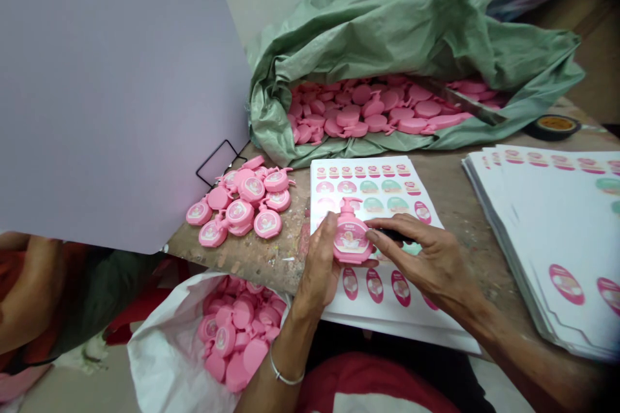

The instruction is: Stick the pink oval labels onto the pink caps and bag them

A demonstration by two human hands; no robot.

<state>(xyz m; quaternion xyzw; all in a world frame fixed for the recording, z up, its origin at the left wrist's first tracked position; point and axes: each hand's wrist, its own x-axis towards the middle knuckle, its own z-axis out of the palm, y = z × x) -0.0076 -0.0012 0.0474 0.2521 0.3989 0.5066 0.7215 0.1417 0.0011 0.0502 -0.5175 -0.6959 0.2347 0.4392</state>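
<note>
A pink bottle-shaped plastic piece (349, 239) is pinched by the left hand (322, 264) on a label sheet (378, 187). A dark implement (391, 235) is gripped in the right hand (429, 264), its tip hidden, its kind indeterminable.

We see a green woven sack (368, 26) folded open around plain pink plastic pieces (358, 116), a dark roll of tape (553, 127) just behind it, and a stack of printed label sheets (533, 219) to the right. Nearer us, a white sack (159, 348) holds more pink pieces (237, 316); a large lilac board (111, 97) stands tilted at left, above a co-worker's arm (29, 290).
</note>
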